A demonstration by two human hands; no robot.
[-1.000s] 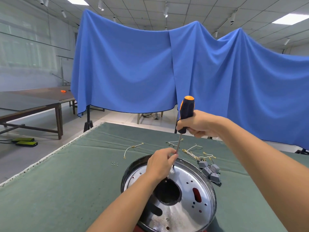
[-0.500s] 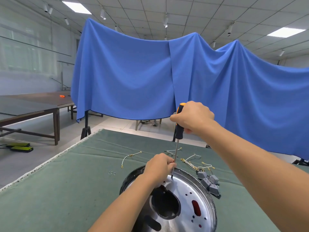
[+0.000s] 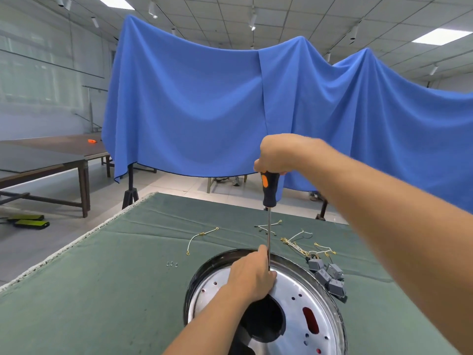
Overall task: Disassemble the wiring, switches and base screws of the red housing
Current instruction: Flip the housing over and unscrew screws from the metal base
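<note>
The housing (image 3: 297, 298) lies on the green table with its shiny round metal base plate facing up; red shows through a slot. A black and orange screwdriver (image 3: 269, 190) stands upright over the plate's far edge. My right hand (image 3: 280, 153) grips the top of its handle. My left hand (image 3: 252, 274) rests on the plate, its fingers curled round the lower shaft and hiding the tip. Removed wires (image 3: 299, 242) and grey switches (image 3: 329, 275) lie to the right of the housing. Three small screws (image 3: 172, 264) lie to its left.
A single white wire (image 3: 202, 238) lies behind the housing to the left. The green cloth's frayed left edge (image 3: 76, 242) runs diagonally. A blue drape (image 3: 204, 111) hangs behind the table. A dark wooden table (image 3: 51, 155) stands at the left.
My right hand has shifted up over the end of the handle, and the screwdriver has gone from tilted to upright. My left hand stays at the shaft's lower end.
</note>
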